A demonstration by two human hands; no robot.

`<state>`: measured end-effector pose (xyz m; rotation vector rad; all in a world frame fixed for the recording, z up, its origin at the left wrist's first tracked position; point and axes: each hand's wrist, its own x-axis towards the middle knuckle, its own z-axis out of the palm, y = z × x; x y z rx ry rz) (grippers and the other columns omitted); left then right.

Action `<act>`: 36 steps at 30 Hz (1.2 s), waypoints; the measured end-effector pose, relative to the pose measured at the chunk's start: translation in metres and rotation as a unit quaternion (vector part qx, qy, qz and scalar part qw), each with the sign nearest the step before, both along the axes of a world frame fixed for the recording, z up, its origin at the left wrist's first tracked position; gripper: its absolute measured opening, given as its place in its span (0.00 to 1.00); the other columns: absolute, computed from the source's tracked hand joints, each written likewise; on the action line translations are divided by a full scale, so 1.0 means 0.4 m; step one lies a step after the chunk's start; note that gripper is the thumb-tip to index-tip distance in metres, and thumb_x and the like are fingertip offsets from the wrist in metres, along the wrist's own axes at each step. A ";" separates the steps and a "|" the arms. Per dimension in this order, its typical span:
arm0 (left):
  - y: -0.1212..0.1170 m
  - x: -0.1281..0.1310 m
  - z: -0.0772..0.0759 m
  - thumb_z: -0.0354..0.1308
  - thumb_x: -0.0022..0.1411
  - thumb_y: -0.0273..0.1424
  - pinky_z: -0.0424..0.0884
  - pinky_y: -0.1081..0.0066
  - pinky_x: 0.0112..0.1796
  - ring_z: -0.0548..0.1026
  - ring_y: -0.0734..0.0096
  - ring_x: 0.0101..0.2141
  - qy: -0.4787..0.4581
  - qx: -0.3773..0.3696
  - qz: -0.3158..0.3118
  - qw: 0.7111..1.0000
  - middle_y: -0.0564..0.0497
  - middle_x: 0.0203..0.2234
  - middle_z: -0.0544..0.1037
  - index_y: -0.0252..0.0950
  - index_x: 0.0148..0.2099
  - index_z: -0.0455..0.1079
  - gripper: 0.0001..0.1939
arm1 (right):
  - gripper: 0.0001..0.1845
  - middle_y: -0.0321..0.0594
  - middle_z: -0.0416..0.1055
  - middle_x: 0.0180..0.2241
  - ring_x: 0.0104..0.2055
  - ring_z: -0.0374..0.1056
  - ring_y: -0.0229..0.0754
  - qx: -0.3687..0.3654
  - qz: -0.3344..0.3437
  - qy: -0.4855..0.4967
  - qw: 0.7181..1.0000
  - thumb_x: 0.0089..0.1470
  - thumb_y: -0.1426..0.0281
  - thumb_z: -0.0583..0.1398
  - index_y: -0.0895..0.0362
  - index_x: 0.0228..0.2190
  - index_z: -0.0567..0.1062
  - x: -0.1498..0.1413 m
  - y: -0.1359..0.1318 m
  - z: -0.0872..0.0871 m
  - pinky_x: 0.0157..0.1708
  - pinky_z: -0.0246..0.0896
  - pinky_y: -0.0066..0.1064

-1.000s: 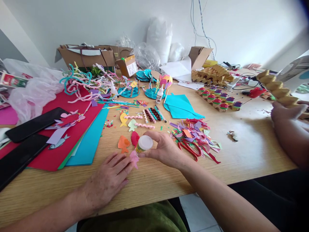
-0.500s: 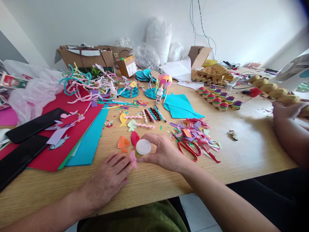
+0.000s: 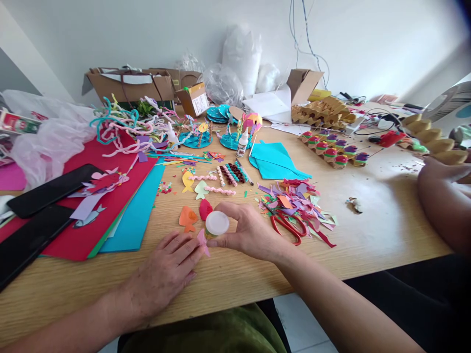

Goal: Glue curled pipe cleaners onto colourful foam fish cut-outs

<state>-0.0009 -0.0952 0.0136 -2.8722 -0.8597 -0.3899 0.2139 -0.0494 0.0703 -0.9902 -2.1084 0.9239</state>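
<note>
My right hand (image 3: pixel 250 233) grips a small glue bottle (image 3: pixel 217 223) between thumb and fingers. Its round white end faces up at me, and its lower end is hidden against a pink paper fish (image 3: pixel 202 242). My left hand (image 3: pixel 167 267) lies flat on the table, its fingertips on the edge of that pink fish, holding nothing. Just beyond are an orange paper fish (image 3: pixel 187 217) and a red paper fish (image 3: pixel 205 209). Farther off lie a pale green fish (image 3: pixel 201 190) and a yellow fish (image 3: pixel 187 181), each by a pink twisted pipe cleaner.
Red-handled scissors (image 3: pixel 289 228) lie by a heap of paper scraps (image 3: pixel 298 201). Coloured sheets (image 3: pixel 128 215) and two black phones (image 3: pixel 55 189) are on the left. Another glue bottle (image 3: pixel 243 145) stands farther back. At right, another person's hand (image 3: pixel 441 176) holds an egg carton (image 3: pixel 437 142).
The glue bottle in my right hand has shifted slightly left over the pink fish. My left hand stays put. The other person's egg carton has tilted and moved.
</note>
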 end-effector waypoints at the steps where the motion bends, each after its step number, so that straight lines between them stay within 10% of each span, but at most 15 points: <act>1: 0.000 0.000 0.001 0.44 0.66 0.25 0.62 0.54 0.49 0.66 0.57 0.47 0.000 0.000 0.001 1.000 0.47 0.46 0.73 0.34 0.53 0.64 0.15 | 0.14 0.32 0.69 0.26 0.29 0.64 0.35 -0.003 0.002 -0.002 1.000 0.42 0.65 0.68 0.59 0.28 0.71 -0.001 0.000 0.000 0.29 0.54 0.24; 36: 0.000 -0.008 -0.006 0.44 0.66 0.25 0.62 0.53 0.50 0.65 0.56 0.49 0.012 -0.007 -0.001 1.000 0.46 0.49 0.71 0.32 0.57 0.60 0.18 | 0.14 0.30 0.66 0.24 0.28 0.62 0.34 -0.042 0.013 0.058 0.997 0.41 0.65 0.68 0.58 0.25 0.70 -0.003 0.013 -0.017 0.29 0.55 0.23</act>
